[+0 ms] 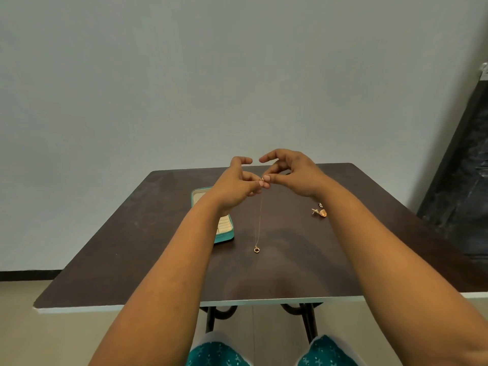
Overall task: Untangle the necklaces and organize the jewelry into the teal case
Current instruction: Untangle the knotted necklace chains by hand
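left hand (237,186): fingers pinched | right hand (293,175): fingers pinched, both raised

A dark brown table (264,273) stands against a plain pale grey-green wall (184,75) on a beige floor (21,326).

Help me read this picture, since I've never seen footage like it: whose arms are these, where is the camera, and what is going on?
The single picture comes from a camera worn on a person's head, looking down at their own bare arms. There is no machine. The left hand and right hand together pinch the top of a thin gold chain necklace, whose small ring pendant hangs low over the dark brown table. An open teal jewelry case lies partly hidden behind the left arm. A few small gold earrings lie to the right.
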